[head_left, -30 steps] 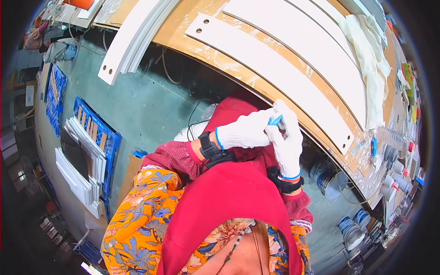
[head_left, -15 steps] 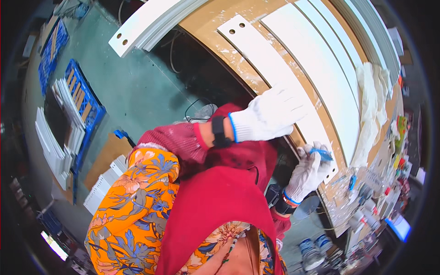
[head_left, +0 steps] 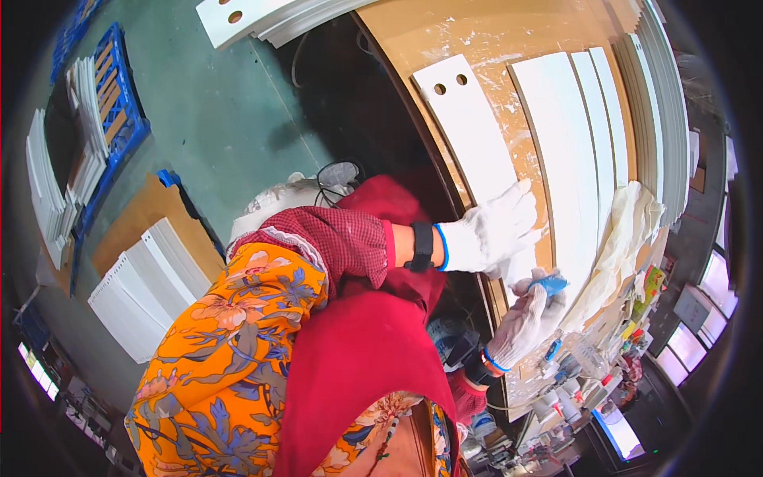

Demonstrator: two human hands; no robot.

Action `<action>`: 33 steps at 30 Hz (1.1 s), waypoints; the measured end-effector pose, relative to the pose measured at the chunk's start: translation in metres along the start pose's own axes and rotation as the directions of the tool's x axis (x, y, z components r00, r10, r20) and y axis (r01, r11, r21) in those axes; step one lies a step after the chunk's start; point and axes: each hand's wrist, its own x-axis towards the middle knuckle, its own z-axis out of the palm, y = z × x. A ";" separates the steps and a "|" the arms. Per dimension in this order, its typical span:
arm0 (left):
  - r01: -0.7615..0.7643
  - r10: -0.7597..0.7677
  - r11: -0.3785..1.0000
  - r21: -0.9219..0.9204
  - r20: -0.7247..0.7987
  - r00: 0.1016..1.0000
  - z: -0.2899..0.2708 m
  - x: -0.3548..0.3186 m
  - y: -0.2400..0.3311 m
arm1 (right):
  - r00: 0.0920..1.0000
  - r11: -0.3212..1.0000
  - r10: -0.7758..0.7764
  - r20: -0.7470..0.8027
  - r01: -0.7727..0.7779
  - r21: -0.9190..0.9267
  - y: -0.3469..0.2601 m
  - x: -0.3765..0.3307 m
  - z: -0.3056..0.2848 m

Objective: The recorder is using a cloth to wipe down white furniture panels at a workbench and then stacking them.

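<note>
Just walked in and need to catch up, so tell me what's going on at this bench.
A person in white work gloves leans over a paint-smeared workbench. The left hand presses flat on a white board with two holes, while the right hand holds a small blue tool at its near end. More white boards and a crumpled cloth lie alongside.

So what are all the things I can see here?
Board with two holes: one, white, on the brown bench under the left hand.
Long boards: several, white, side by side further right on the bench.
Cloth: one, cream, crumpled on the bench.
Crate: one, blue, on the floor.
Panel stacks: several, white, on the floor.
Small tool: one, blue, in the right hand.
Left hand: white glove, flat on the board.
Right hand: white glove, grip closed on the tool.
</note>
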 end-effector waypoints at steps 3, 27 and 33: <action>-0.115 0.083 0.936 0.333 0.109 0.991 0.012 -0.005 0.001 | 0.992 0.998 -0.051 0.117 0.054 -0.025 -0.009 0.020 0.017; -0.259 0.114 0.880 0.398 0.351 0.929 0.001 -0.029 0.008 | 0.914 0.967 0.181 0.364 -0.098 -0.236 -0.044 0.086 0.119; 0.307 -0.321 0.175 -0.935 0.241 0.916 0.020 -0.056 0.020 | 0.966 0.974 0.227 0.123 -0.223 -0.042 -0.028 0.057 0.055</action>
